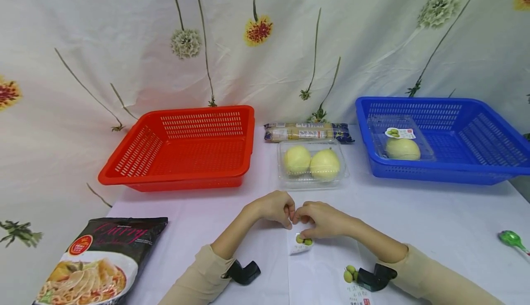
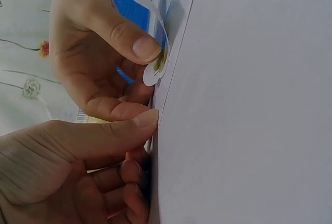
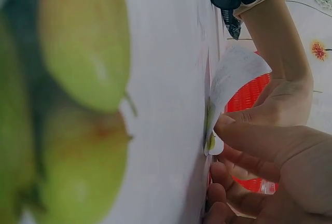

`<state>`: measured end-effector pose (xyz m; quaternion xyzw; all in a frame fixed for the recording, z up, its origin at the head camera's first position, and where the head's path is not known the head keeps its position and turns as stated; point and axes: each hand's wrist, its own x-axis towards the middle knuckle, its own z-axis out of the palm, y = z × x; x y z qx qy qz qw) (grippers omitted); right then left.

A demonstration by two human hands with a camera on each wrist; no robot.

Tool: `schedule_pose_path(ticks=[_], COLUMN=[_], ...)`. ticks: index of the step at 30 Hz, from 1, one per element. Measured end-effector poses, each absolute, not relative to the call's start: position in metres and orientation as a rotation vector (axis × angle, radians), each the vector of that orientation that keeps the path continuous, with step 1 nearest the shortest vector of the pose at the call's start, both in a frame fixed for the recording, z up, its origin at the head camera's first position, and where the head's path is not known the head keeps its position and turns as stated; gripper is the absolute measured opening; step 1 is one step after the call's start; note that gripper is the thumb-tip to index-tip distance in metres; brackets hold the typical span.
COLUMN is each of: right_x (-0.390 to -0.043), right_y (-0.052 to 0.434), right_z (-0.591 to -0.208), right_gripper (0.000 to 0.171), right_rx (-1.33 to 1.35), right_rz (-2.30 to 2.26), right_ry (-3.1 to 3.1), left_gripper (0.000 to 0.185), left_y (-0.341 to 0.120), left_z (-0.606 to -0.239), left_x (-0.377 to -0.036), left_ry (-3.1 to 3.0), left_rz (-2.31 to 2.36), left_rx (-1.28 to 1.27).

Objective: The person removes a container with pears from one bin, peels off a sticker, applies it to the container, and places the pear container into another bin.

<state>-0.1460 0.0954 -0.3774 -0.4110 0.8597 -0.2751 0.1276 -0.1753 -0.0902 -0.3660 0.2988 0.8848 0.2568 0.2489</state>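
My right hand [image 1: 326,220] pinches a white paper label [image 1: 301,245] printed with green fruit, low over the table. The label [image 3: 233,73] curls up from under the right thumb in the right wrist view. My left hand [image 1: 276,207] is right beside it, fingers bent and thumb tip close to the right fingertips. In the left wrist view the left thumb [image 2: 147,117] lies against its fingers; I cannot tell whether something thin is between them. Behind the hands sits a clear plastic box [image 1: 313,181] with two pale yellow round fruits [image 1: 325,164].
Another fruit label [image 1: 357,291] lies by the right wrist. A red basket [image 1: 186,181] stands back left. The blue basket [image 1: 439,171] at back right holds a labelled clear box [image 1: 378,130]. Noodle packs [image 1: 306,133], a noodle bag [image 1: 99,263] and a green spoon [image 1: 510,238] lie around.
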Motion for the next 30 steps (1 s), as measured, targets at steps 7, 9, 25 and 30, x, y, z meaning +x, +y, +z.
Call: schedule_pose_path(ticks=[7, 9, 25, 30], right_x=[-0.1512, -0.1527, -0.1529, -0.1497], right_y=[0.0947, 0.0948, 0.0957, 0.0978], right_z=[-0.3759, -0.3756, -0.3746, -0.3747], right_gripper=[0.022, 0.023, 0.013, 0.014], right_rx=[-1.272, -1.265, -1.252, -1.214], right_rz=[-0.767, -0.768, -0.833, -0.875], right_ry=[2.479, 2.477, 2.41, 2.396], left_gripper=[0.015, 0.015, 0.013, 0.013], left_y=[-0.0904, -0.0904, -0.0909, -0.0902], left_z=[-0.3663, -0.3664, -0.3672, -0.3682], left_x=[-0.1752, -0.1754, -0.175, -0.1745], left_ry=[2.414, 2.415, 2.417, 2.423], left_rz=[0.708, 0.706, 0.697, 0.696], left_rx=[0.821, 0.816, 0.79, 0.786])
